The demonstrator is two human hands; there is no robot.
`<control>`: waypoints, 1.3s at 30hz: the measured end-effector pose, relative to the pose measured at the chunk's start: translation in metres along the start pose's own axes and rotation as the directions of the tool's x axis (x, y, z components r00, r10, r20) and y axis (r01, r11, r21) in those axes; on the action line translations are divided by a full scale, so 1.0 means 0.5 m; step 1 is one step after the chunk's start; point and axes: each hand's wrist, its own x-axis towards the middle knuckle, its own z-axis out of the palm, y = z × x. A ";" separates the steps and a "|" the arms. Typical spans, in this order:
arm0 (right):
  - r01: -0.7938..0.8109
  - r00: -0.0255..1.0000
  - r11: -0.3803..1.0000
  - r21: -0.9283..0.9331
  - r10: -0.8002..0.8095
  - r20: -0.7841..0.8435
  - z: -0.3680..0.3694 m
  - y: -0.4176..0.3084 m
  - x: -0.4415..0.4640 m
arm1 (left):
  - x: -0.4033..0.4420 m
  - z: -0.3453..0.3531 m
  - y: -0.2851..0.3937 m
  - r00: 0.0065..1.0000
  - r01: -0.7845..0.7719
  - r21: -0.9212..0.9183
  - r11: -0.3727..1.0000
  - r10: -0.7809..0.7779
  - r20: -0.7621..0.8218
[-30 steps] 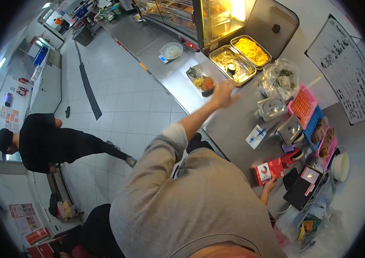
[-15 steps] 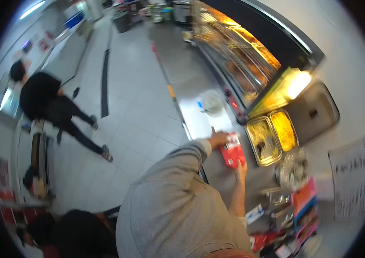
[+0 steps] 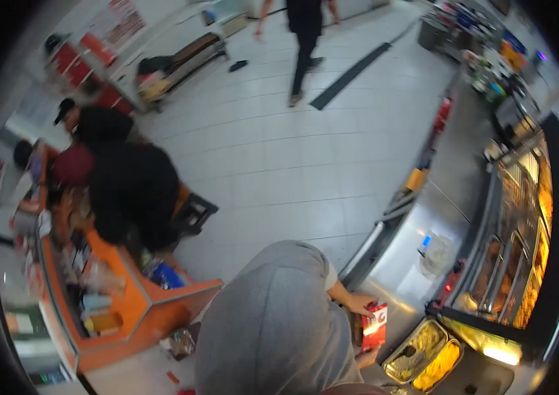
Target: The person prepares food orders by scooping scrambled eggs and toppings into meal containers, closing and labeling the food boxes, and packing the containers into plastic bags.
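My left hand [image 3: 359, 303] is closed on the top end of a red and white paper food box [image 3: 374, 332], its fingers bent over the edge. At the box's lower end, my right hand [image 3: 367, 357] grips it, partly hidden by my grey sleeve. The box is over the steel counter. Just right of it lie two foil-coloured metal trays: one holds pale food with a dark utensil or lump in it [image 3: 411, 352], the other bright yellow food [image 3: 439, 367].
A lit glass warming cabinet [image 3: 513, 263] with food inside stands along the right. A clear plastic container [image 3: 436, 255] sits on the steel counter [image 3: 447, 197]. People in dark clothes [image 3: 138, 191] are at an orange counter [image 3: 154, 306] on the left. Another person [image 3: 304, 39] is on the tiled floor.
My head has turned left, so the orange counter and people there show more fully. Both hands stay on the red box, which appears lower in view. The walking person has moved along the floor.
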 end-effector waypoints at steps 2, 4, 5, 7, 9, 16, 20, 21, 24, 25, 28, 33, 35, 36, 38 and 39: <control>-0.055 0.998 0.998 0.007 0.055 0.005 0.005 -0.009 0.005 | 0.003 0.002 0.013 0.994 0.107 -0.059 0.993 -0.106 0.015; -0.104 0.995 0.995 0.011 0.104 -0.008 0.007 -0.018 0.003 | -0.002 -0.011 0.056 0.984 0.179 -0.071 0.981 -0.179 0.002; -0.125 0.992 0.992 0.030 0.125 -0.020 0.014 -0.019 0.003 | -0.001 -0.026 0.068 0.978 0.209 -0.068 0.976 -0.210 -0.001; -0.154 0.987 0.987 0.046 0.156 -0.025 0.017 -0.026 -0.004 | 0.001 -0.001 0.057 0.971 0.204 -0.073 0.976 -0.212 -0.115; -0.176 0.984 0.982 0.067 0.178 -0.026 0.012 -0.026 -0.005 | 0.001 -0.006 0.071 0.961 0.236 -0.065 0.970 -0.242 -0.130; -0.231 0.961 0.940 0.250 0.260 -0.090 -0.015 -0.009 -0.041 | 0.030 0.020 0.076 0.955 0.293 0.087 0.952 -0.287 -0.075; -0.120 0.982 0.935 0.334 0.161 -0.097 -0.015 0.070 -0.042 | 0.033 0.018 0.023 0.985 0.136 0.093 0.986 -0.144 0.091; -0.070 0.994 0.928 0.365 0.097 -0.055 -0.020 0.093 -0.049 | 0.054 0.044 -0.040 0.980 0.088 0.085 0.993 -0.101 0.170; 0.038 0.962 0.917 0.398 0.075 -0.264 0.009 0.133 -0.113 | 0.129 0.034 -0.055 0.793 -0.191 0.312 0.931 -0.041 0.608; 0.083 0.936 0.910 0.405 0.068 -0.345 0.032 0.146 -0.139 | 0.143 0.036 -0.056 0.748 -0.155 0.136 0.979 0.026 0.663; 0.197 0.851 0.882 0.428 0.063 -0.522 0.089 0.160 -0.165 | 0.211 0.052 -0.145 0.512 0.289 -0.070 0.955 -0.093 0.854; 0.063 0.715 0.996 -0.063 -0.089 -0.693 0.087 0.069 -0.206 | 0.273 0.054 0.100 0.398 -0.707 0.170 0.686 0.188 0.898; 0.005 0.745 0.857 -0.515 -0.347 -0.570 0.077 0.009 -0.239 | 0.295 0.110 0.107 -0.079 -0.918 -0.132 0.373 0.153 0.985; 0.098 0.794 0.728 -0.679 -0.468 -0.388 0.059 0.004 -0.246 | 0.293 0.130 0.094 -0.237 -0.888 -0.262 0.378 0.112 0.965; 0.207 0.868 0.636 -0.743 -0.470 -0.160 0.045 0.036 -0.241 | 0.286 0.169 0.033 -0.275 -0.905 -0.283 0.317 0.072 0.959; 0.212 0.904 0.698 -0.684 -0.406 -0.133 0.054 0.056 -0.248 | 0.280 0.179 0.043 -0.327 -0.929 -0.322 0.183 0.001 0.945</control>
